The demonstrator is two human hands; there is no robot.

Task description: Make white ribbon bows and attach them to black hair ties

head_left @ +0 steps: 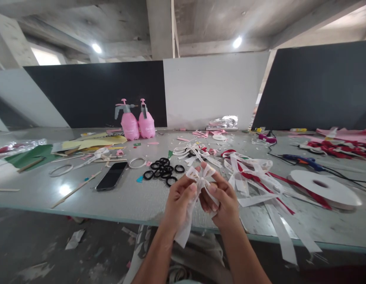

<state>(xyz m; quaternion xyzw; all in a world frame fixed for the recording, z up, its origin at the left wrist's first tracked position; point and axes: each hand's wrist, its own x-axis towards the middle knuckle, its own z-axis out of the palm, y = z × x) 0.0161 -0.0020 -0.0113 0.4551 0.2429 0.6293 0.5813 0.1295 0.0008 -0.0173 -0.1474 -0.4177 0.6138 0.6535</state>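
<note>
Both hands meet over the table's front edge, closed on a white ribbon bow (202, 182). My left hand (180, 199) pinches the bow's left side between thumb and fingers, and one tail hangs down below it. On the other side, my right hand (226, 201) grips the right loop and tail near the knot. Beyond the hands lies a group of black hair ties (162, 169). To their right, white ribbon bows (238, 177) are heaped with red ribbon (256, 182), some tails drooping over the edge.
A white ribbon spool (342, 191) lies at right, near a blue glue gun (307, 161) with its cable. A black phone (112, 176) is at left with wooden sticks (76, 189). Two pink spray bottles (130, 125) stand at the back. Red and white bows (339, 148) are piled far right.
</note>
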